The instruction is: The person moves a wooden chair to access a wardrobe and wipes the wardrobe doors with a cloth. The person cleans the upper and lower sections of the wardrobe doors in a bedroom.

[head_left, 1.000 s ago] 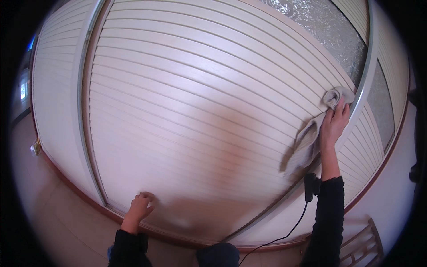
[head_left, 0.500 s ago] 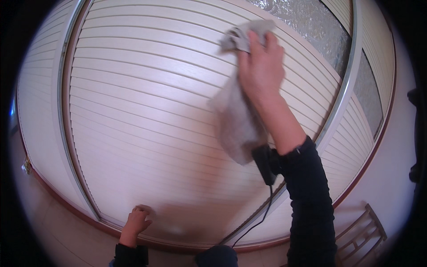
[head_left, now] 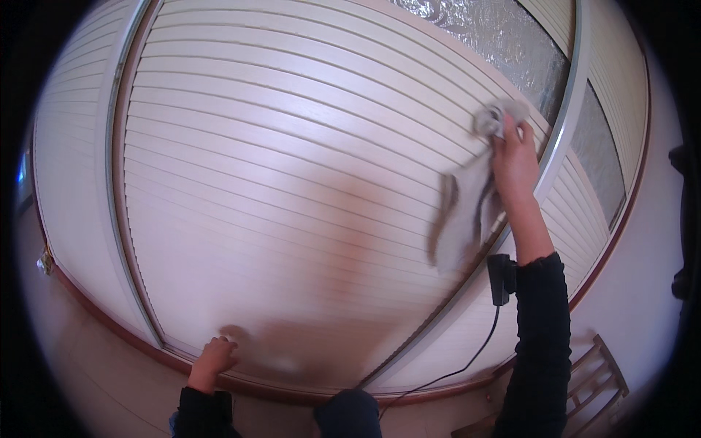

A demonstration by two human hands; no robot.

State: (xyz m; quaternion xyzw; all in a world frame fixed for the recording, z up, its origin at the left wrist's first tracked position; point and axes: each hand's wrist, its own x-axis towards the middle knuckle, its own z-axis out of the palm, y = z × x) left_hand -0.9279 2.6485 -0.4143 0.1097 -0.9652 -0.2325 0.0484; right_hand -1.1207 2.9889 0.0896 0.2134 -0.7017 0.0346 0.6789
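Note:
My right hand [head_left: 515, 164] grips a grey cleaning cloth [head_left: 464, 212] against the ribbed cream door panel [head_left: 292, 160], close to its right metal frame edge. One end of the cloth is bunched up above my fingertips; the rest hangs down to the left of my wrist. My left hand [head_left: 215, 358] is low at the left, by the bottom of the same panel, with loosely bent fingers and no object that I can make out in them. Whether its fingertips touch the panel is unclear.
A black device [head_left: 500, 279] sits on my right wrist, its cable [head_left: 478, 354] hanging to the lower middle. A metal frame strip [head_left: 566, 131] borders another louvered panel. Textured glass [head_left: 504, 47] fills the upper right. A wooden chair [head_left: 599, 372] stands at the lower right.
My right hand has moved right and down across the panel with the cloth, toward the metal frame. My left hand has shifted slightly left, its fingers bent a little more.

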